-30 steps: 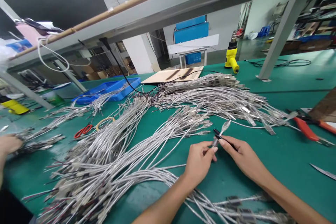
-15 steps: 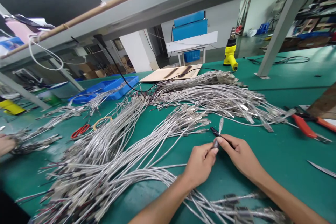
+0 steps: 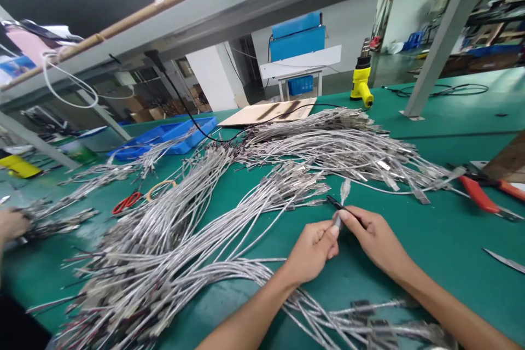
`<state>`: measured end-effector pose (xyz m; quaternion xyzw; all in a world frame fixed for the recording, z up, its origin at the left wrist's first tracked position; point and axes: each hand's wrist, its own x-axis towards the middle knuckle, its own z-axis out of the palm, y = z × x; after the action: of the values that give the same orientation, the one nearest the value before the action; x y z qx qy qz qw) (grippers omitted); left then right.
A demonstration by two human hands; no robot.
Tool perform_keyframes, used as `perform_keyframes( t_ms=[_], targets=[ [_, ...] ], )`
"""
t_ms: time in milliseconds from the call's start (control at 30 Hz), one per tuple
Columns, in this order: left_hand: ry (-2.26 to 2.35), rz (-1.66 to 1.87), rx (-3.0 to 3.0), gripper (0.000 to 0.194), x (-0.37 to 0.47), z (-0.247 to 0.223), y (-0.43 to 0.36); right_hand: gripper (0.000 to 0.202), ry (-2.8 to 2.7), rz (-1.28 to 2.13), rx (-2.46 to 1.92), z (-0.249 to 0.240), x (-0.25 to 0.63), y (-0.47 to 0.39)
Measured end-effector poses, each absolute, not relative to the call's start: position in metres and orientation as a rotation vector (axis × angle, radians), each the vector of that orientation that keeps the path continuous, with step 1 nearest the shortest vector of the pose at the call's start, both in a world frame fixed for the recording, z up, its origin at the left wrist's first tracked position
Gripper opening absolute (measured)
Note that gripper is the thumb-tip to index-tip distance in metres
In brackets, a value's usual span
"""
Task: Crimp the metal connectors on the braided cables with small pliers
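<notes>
My left hand (image 3: 315, 249) is closed on a cable connector (image 3: 338, 221), pinched between thumb and fingers. Its clear end piece (image 3: 345, 190) points up beyond my fingers. Touching the connector from the right, my right hand (image 3: 369, 235) is closed round a slim black tool (image 3: 335, 203), whose tip sticks out to the upper left. Bundles of silvery cables (image 3: 229, 224) lie to the left of my hands, and another bundle with connectors (image 3: 353, 320) passes below them.
Red-handled pliers (image 3: 478, 194) and a pointed metal tool (image 3: 504, 260) lie right. Behind are a yellow heat gun (image 3: 361, 85), a wooden board (image 3: 266, 114) and a blue tray (image 3: 184, 142). Red scissors (image 3: 126, 203) lie left, near another person's hand (image 3: 12, 225). A shelf beam crosses above.
The clear end piece has turned and shows its wider face. My left fingers have shifted slightly on the connector. The other person's hand at the left edge has moved a little further into view.
</notes>
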<state>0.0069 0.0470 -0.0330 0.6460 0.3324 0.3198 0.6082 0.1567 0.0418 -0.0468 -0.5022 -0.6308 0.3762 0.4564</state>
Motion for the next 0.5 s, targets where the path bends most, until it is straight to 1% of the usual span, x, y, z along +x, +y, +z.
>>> perform_keyframes(
  t_ms=[100, 267, 333, 400, 500],
  targets=[
    [0.777, 0.731, 1.472, 0.037, 0.0087, -0.0357, 0.0475, 0.038, -1.55, 0.916, -1.257, -0.0454, 0.1603, 0.044],
    [0.774, 0.781, 1.426, 0.034, 0.0099, -0.0397, 0.0494, 0.046, -1.511, 1.313, -1.072, -0.0389, 0.1565, 0.0373],
    [0.791, 0.832, 1.449, 0.033, 0.0098, -0.0387, 0.0483, 0.042, -1.493, 1.374, -1.017, -0.0377, 0.1538, 0.0348],
    [0.811, 0.87, 1.488, 0.032, 0.0099, -0.0373, 0.0464, 0.036, -1.489, 1.325, -1.025, -0.0378, 0.1529, 0.0349],
    [0.826, 0.821, 1.545, 0.031, 0.0113, -0.037, 0.0436, 0.03, -1.551, 1.057, -1.171, -0.0393, 0.1559, 0.0394]
  ],
)
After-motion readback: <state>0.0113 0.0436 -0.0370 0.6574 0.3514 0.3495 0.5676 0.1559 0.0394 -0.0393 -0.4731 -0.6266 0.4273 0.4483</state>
